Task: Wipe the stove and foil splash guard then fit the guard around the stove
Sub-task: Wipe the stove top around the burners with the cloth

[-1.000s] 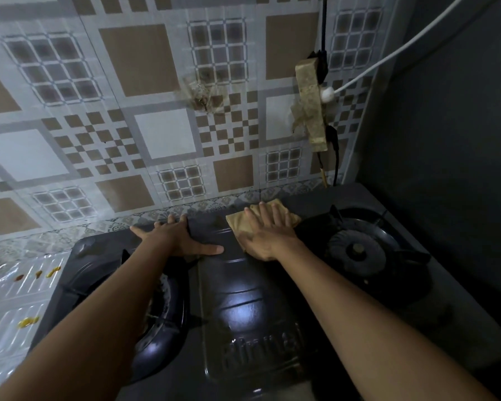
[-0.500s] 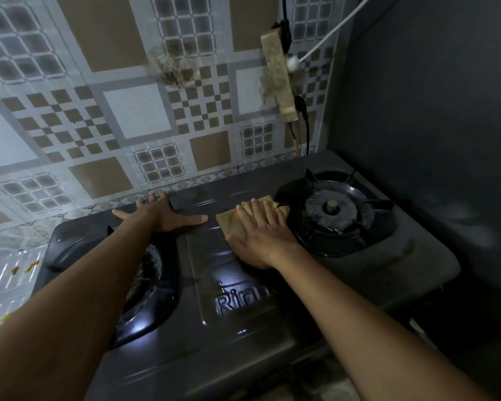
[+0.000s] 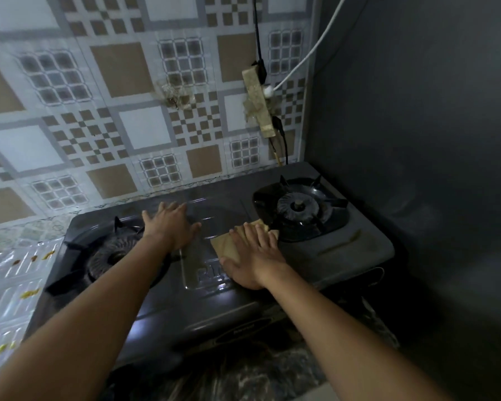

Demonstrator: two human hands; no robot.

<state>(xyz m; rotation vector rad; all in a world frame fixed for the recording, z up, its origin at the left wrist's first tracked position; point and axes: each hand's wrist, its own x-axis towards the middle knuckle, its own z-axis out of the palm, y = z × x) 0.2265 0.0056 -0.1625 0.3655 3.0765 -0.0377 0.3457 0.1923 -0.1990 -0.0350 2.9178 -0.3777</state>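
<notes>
Stove (image 3: 162, 302) is seen set into a corner, its back edge against the tiled wall (image 3: 122, 134) and its right end near a dark wall (image 3: 417, 140). The left hand (image 3: 172, 227) is laid flat and open on the centre panel; the right hand (image 3: 250, 260) is pressed flat, fingers spread, on a tan cloth (image 3: 226, 246) just beside the right burner (image 3: 300, 208). Foil guard (image 3: 9, 285) is seen lying left of the stove.

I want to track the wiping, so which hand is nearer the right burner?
Right. The right hand presses the cloth just beside the right burner, fingertips near its edge. The left hand rests flat further away, beside the left burner.
</notes>
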